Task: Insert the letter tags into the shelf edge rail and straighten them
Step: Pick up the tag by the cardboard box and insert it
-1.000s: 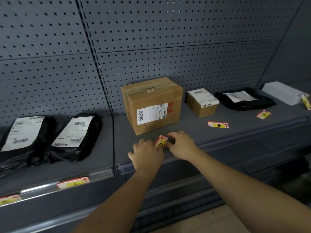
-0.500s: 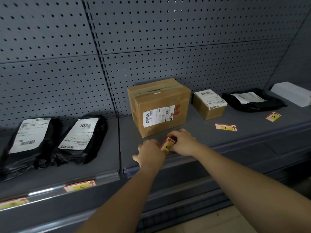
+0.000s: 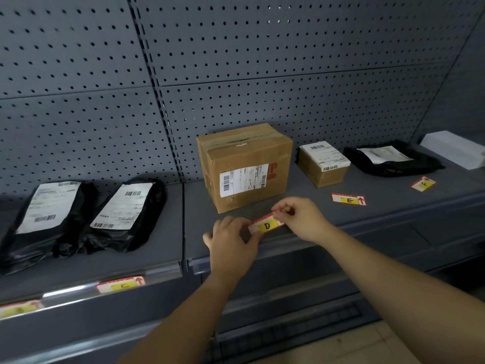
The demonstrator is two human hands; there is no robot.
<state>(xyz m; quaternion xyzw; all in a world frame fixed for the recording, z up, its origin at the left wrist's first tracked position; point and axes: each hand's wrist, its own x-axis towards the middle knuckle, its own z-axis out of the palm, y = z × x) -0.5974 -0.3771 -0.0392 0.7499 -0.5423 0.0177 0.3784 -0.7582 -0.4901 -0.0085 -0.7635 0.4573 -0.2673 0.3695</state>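
Note:
A red and yellow tag marked D [image 3: 266,225] is held between both hands just above the front of the grey shelf, tilted up to the right. My left hand [image 3: 232,243] pinches its left end and my right hand [image 3: 301,219] pinches its right end. The shelf edge rail [image 3: 367,229] runs below them. A tag marked C [image 3: 121,284] sits in the rail of the left shelf section, with another tag [image 3: 18,308] at the far left. Tags marked E [image 3: 348,199] and F [image 3: 423,184] lie loose on the shelf to the right.
A large cardboard box [image 3: 245,166] stands right behind my hands. A small box [image 3: 323,163], a black mailer bag [image 3: 391,160] and a white box [image 3: 454,151] sit further right. Two black bags with labels [image 3: 86,216] lie on the left section. A pegboard wall backs the shelf.
The D tag has turned from steeply tilted to nearly level and now faces me, stretched between both hands. My view has shifted slightly left.

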